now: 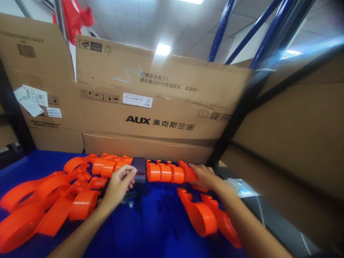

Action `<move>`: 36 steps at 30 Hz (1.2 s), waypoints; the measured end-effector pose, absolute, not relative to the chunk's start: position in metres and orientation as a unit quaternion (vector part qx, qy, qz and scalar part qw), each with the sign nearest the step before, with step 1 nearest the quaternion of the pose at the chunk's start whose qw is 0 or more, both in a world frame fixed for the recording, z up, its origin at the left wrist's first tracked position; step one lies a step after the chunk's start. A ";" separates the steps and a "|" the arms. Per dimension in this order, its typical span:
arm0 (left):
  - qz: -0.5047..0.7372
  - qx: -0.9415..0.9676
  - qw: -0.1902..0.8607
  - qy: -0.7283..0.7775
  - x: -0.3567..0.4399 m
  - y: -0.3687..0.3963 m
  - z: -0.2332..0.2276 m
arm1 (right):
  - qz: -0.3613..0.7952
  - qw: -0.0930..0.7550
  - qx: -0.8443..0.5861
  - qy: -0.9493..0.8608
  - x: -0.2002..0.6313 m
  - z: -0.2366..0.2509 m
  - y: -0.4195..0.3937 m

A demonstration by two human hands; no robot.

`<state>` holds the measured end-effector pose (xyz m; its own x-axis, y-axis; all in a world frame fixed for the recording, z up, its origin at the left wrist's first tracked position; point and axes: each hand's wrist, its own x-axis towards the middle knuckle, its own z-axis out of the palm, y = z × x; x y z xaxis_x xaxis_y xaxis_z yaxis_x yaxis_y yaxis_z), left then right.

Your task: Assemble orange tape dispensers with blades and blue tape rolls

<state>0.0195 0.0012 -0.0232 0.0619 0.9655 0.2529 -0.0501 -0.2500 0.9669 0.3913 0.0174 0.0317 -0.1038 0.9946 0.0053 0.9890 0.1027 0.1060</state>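
Along the back of the blue surface, shiny orange looped bands (166, 173) stand in a row. My right hand (204, 176) has its fingers wrapped over the rightmost orange band (190, 174); its fingertips are partly hidden. Close to a dark phone-like device (139, 169) is my left hand (120, 183), fingers curled and thumb drawn in. Whatever it may hold does not show. More orange bands (84, 205) lie loosely on the left, some long and spread out. Two orange bands (205, 218) lie below my right hand. Small black parts (130, 195) sit beside my left hand, blurred.
A large cardboard box (161, 147) stands behind the blue surface (156, 225) like a wall. Dark and blue rack posts (228, 138) rise at the right. A clear plastic packet (243, 188) and a white cable (260, 211) lie beyond my right forearm.
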 end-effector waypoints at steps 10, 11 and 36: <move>0.542 0.577 0.461 0.401 0.020 -0.001 -0.023 | 0.132 0.020 0.656 0.743 0.390 0.053 0.014; 0.542 0.577 0.461 0.400 0.020 -0.001 -0.024 | 0.141 0.015 0.653 0.744 0.389 0.058 0.011; 0.549 0.303 0.730 0.271 0.011 -0.009 0.000 | -0.080 -0.368 0.450 0.810 0.231 0.052 -0.043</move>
<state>0.0112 -0.0095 0.0002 0.2508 0.9659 -0.0637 -0.6367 0.2141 0.7408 0.2313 -0.0428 0.0520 -0.3244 0.7880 0.5233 0.6705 0.5818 -0.4604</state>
